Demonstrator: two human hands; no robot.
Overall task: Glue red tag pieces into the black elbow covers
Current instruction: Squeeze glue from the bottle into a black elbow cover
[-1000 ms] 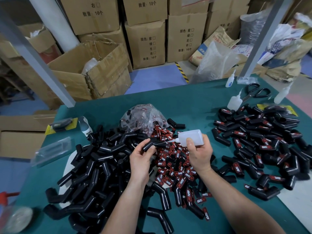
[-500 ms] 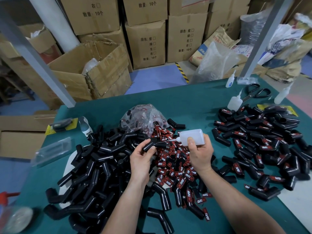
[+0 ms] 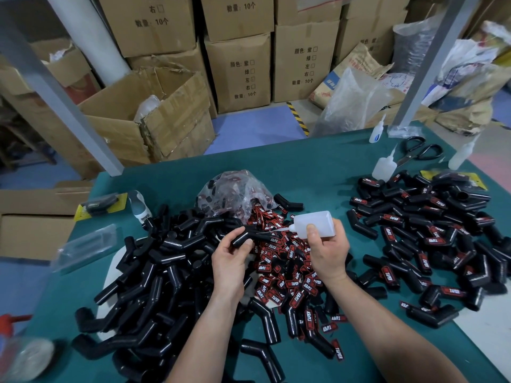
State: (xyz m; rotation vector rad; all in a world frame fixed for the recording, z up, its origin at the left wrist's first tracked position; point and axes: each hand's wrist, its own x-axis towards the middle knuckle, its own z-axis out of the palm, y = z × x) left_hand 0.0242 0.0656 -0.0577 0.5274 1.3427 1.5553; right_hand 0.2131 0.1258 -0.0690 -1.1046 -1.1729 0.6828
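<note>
My left hand (image 3: 231,262) grips one black elbow cover (image 3: 246,235) above the middle of the green table (image 3: 304,167). My right hand (image 3: 327,251) holds a white glue bottle (image 3: 313,223) on its side, its thin nozzle touching that cover. A heap of red tag pieces (image 3: 287,266) marked TAPER lies under both hands. Bare black elbow covers (image 3: 154,272) are piled on the left. Covers with red tags on them (image 3: 431,239) are spread on the right.
A clear plastic bag (image 3: 232,193) holding more tags lies behind the heap. Spare glue bottles (image 3: 383,168), scissors (image 3: 419,150) and a yellow-backed package (image 3: 99,204) sit along the table's far side. Cardboard boxes (image 3: 240,70) stand on the floor beyond.
The glue bottle's nozzle has stayed at the held cover, with only slight shifts of both hands. Nothing was picked up or put down.
</note>
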